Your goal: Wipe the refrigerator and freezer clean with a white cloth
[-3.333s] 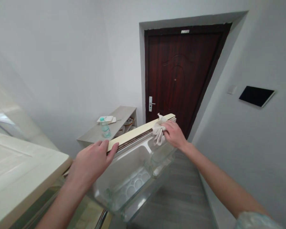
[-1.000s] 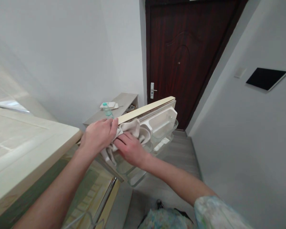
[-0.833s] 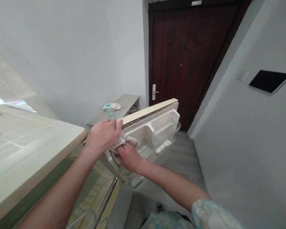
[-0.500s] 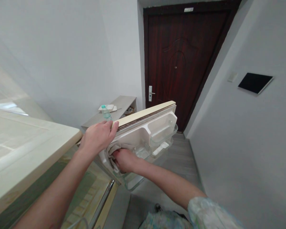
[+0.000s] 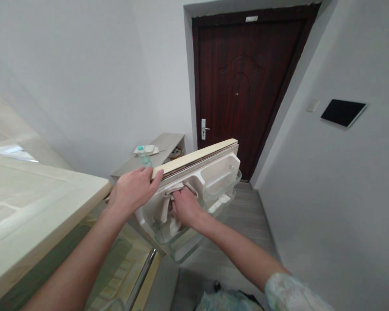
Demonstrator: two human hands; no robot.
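Note:
The open refrigerator door (image 5: 201, 156) juts out from the refrigerator, its inner side with clear plastic shelves facing me. My left hand (image 5: 134, 188) grips the door's top edge near the hinge side, thumb on the inner side. My right hand (image 5: 186, 205) is closed on a pale cloth (image 5: 165, 209) and presses it against the door's inner lining, above a clear door shelf (image 5: 228, 183). Part of the cloth hangs down into the shelf. The fingertips of my right hand are partly hidden in the cloth.
The refrigerator's cream top (image 5: 45, 198) is at the left, its inside showing below. Behind the door stands a low cabinet (image 5: 165, 140) with a clear bottle (image 5: 144, 156) and white trays. A dark red entrance door (image 5: 249, 77) is ahead; a black wall panel (image 5: 342, 112) hangs right.
My right hand has moved the cloth right and slightly up along the door's inner lining, away from the hinge-side corner. My left hand stays on the top edge.

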